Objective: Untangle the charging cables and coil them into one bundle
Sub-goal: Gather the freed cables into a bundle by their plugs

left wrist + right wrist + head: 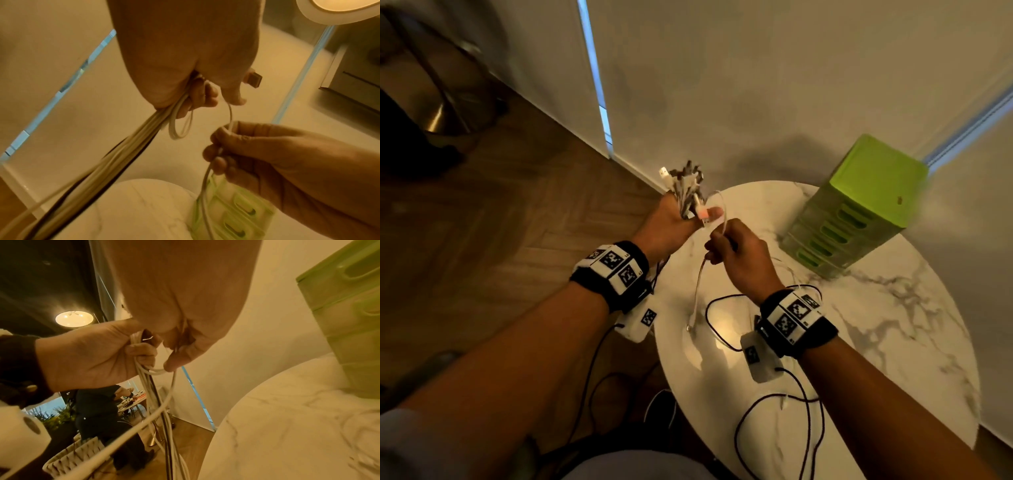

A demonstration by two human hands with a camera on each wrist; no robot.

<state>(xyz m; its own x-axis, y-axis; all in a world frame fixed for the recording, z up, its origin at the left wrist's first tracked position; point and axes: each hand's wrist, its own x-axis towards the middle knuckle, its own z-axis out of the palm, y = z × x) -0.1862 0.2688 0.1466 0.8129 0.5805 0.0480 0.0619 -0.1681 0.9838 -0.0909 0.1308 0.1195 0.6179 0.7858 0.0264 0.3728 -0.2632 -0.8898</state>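
With our right hand nearest us pinching one white cable to draw it free, our left hand just beyond grips the gathered charging cables above the marble table's edge, plug ends up, keeping the bundle together.

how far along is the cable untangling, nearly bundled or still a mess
Roughly midway. Done: the left hand grips a gathered bunch of white and dark charging cables, plug ends lined up above the fist. In hand: the right hand pinches one thin white cable and draws it toward that bunch. Left: its tail lies on the round marble table, and the strands hang straight, uncoiled.
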